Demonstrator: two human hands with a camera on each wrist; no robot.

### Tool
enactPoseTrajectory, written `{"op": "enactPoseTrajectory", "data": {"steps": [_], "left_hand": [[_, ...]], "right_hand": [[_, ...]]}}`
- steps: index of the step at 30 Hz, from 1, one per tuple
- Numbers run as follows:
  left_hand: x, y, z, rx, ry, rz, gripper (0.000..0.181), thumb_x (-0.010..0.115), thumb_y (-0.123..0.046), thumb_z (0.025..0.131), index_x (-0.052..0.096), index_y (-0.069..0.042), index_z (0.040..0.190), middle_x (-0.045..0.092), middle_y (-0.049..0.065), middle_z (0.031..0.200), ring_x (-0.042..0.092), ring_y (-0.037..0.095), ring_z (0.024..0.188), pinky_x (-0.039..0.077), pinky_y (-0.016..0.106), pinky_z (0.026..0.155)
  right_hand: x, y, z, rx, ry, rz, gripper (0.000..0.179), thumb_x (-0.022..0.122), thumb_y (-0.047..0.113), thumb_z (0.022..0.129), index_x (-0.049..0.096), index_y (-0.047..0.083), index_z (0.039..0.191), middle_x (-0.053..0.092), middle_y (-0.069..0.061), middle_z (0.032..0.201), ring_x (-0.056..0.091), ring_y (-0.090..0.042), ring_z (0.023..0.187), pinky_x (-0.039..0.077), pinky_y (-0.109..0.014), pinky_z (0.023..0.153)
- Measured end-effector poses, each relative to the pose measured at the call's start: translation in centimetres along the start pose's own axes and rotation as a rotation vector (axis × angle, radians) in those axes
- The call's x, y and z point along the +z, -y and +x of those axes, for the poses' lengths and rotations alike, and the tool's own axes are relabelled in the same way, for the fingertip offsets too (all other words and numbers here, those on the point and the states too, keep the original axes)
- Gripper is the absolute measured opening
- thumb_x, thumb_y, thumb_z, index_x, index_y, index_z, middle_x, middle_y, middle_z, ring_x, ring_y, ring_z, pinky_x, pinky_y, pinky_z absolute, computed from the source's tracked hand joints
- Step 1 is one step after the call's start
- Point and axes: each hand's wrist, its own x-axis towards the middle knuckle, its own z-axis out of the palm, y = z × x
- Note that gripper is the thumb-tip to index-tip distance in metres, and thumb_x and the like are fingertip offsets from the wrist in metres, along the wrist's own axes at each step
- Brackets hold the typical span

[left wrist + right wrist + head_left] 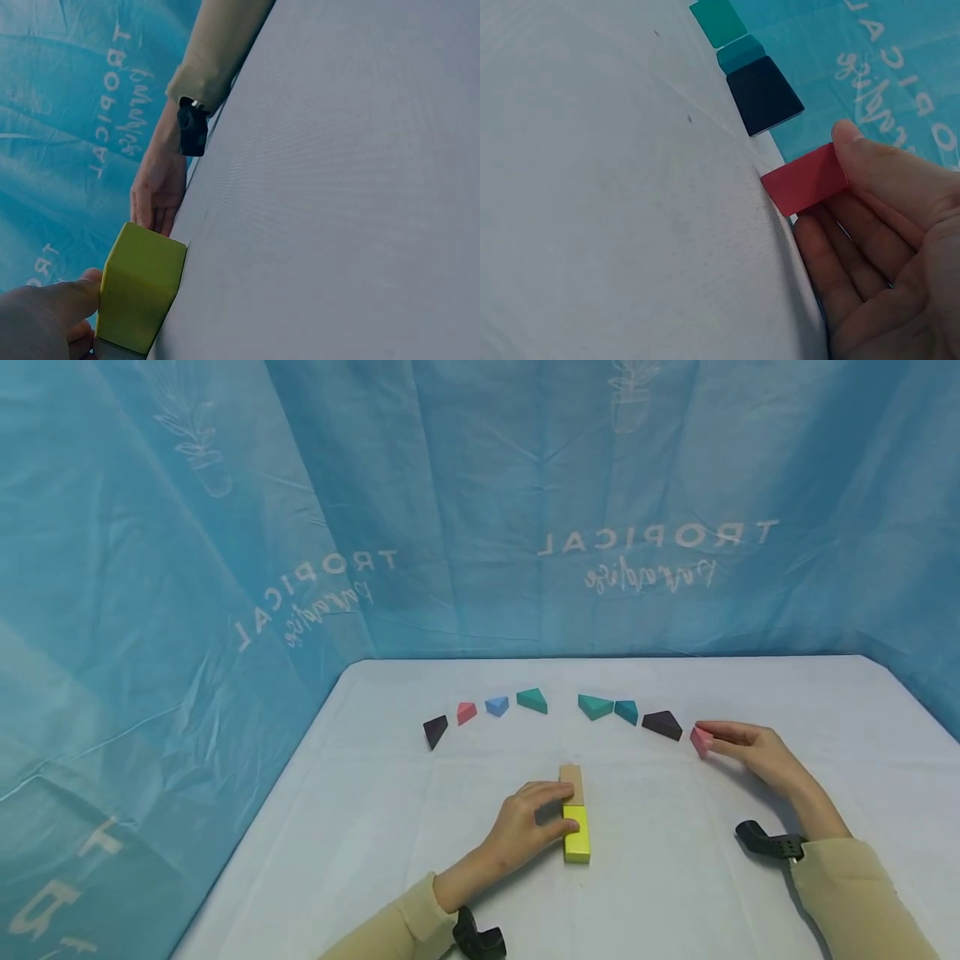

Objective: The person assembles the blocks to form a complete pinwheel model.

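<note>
A pink block (701,741) is pinched between the thumb and fingers of my right hand (761,758) at the right end of a curved row; the right wrist view shows this pink block (806,180) up close. Beside it lies a black block (662,725). My left hand (517,827) rests against two blocks lying end to end at the table's middle. Its spread fingers touch the tan wooden block (572,777), and its thumb touches the yellow block (577,850). In the left wrist view the thumb lies along the side of the yellow block (142,281).
Left of the black block are a teal block (626,712) and a green block (595,707). Across a gap, another green block (532,700), a blue block (497,706), a pink block (467,712) and a black block (435,731) continue the curve on the white table (360,793). Blue curtains (480,510) hang behind.
</note>
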Motion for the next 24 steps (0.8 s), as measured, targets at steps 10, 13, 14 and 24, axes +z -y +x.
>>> {"op": "enactPoseTrajectory", "data": {"steps": [10,13,14,24], "left_hand": [[0.03,-0.34,0.10,-0.019,0.022,0.014,0.048,0.075,-0.028,0.081,0.062,-0.006,0.123,0.060,-0.001,0.125,0.050,0.012,0.119,0.041,0.028,0.099],[0.04,-0.40,0.05,-0.027,0.030,0.019,0.049,0.075,-0.029,0.081,0.062,-0.006,0.123,0.060,-0.001,0.125,0.050,0.012,0.119,0.040,0.028,0.099],[0.04,-0.40,0.04,-0.028,0.031,0.021,0.049,0.075,-0.029,0.081,0.062,-0.006,0.123,0.060,-0.001,0.125,0.050,0.012,0.119,0.040,0.028,0.099],[0.03,-0.31,-0.03,-0.023,0.025,0.040,0.048,0.075,-0.028,0.081,0.063,-0.007,0.122,0.060,-0.001,0.125,0.050,0.012,0.119,0.040,0.029,0.100]], "right_hand": [[0.49,-0.32,-0.05,-0.043,-0.084,-0.052,0.046,0.066,0.039,0.088,0.061,0.006,0.120,0.064,0.007,0.109,0.053,0.005,0.094,0.041,-0.020,0.075],[0.55,-0.32,-0.06,-0.041,-0.101,-0.069,0.045,0.067,0.039,0.087,0.062,0.006,0.117,0.064,0.010,0.104,0.054,0.004,0.091,0.041,-0.019,0.071],[0.56,-0.29,-0.08,-0.040,-0.107,-0.075,0.045,0.068,0.039,0.087,0.062,0.006,0.117,0.064,0.011,0.104,0.053,0.004,0.090,0.041,-0.020,0.070],[0.41,-0.55,0.05,-0.181,-0.048,0.008,0.048,0.055,0.024,0.097,0.044,0.001,0.138,0.051,-0.013,0.135,0.042,0.011,0.112,0.035,-0.023,0.096]]}}
